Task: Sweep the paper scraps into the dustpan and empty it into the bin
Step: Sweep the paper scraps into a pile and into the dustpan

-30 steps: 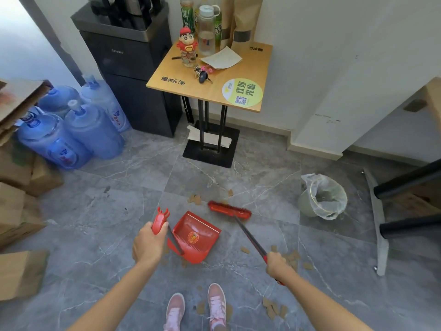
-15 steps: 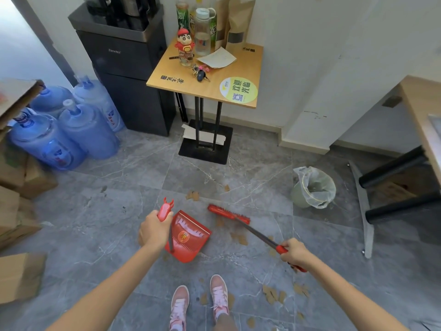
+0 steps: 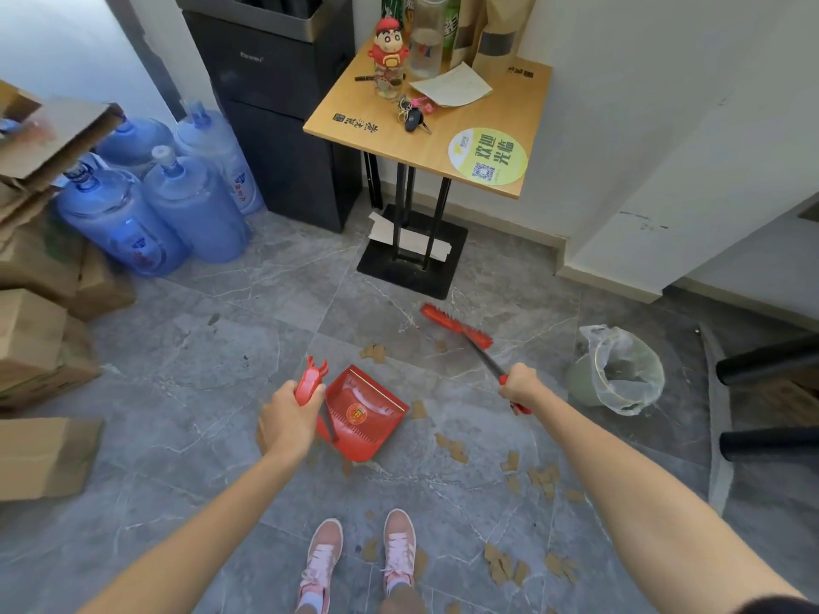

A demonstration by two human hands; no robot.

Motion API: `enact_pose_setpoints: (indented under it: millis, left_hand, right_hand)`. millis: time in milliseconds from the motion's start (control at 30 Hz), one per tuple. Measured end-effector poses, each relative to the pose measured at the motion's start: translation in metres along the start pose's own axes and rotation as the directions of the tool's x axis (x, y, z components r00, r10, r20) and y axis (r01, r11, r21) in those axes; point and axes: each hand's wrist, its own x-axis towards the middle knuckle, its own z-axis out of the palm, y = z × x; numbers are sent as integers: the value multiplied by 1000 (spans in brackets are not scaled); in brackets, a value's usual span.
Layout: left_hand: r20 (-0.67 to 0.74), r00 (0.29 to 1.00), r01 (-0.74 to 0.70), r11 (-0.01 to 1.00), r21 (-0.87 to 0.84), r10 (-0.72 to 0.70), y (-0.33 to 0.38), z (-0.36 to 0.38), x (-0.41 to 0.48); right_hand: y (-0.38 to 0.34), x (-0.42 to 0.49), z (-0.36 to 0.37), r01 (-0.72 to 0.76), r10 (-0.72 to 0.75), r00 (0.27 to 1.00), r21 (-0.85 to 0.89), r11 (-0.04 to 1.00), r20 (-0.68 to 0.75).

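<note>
Brown paper scraps (image 3: 544,478) lie scattered on the grey floor (image 3: 177,392) beside the red dustpan (image 3: 368,405), which seems empty. The left hand (image 3: 288,418) grips its handle; the right hand (image 3: 520,385) grips the red broom (image 3: 456,325), near the lined bin (image 3: 620,370).

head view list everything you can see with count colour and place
dustpan: 1, red, floor centre
broom: 1, red head, beyond dustpan
paper scraps: many, brown, scattered on floor
bin: 1, green, clear liner, floor right
water jugs: 4, blue, left
boxes: several, brown, far left
cabinet: 1, black, behind jugs
table: 1, wooden, by wall
shoes: 2, pink, bottom centre
left hand: 1, holds dustpan handle
right hand: 1, grips broom handle
</note>
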Motion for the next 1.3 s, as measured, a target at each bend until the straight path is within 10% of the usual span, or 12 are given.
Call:
enact_pose_setpoints:
  millis: [833, 1300]
  left_hand:
    - [106, 977, -196, 975, 107, 185, -116, -61, -73]
    - [9, 1000, 1, 1000, -4, -1, -173, -104, -60]
  right_hand:
    - [142, -241, 264, -63, 100, 984, -240, 969, 146]
    - [110, -234, 227, 51, -53, 998, -42, 998, -36]
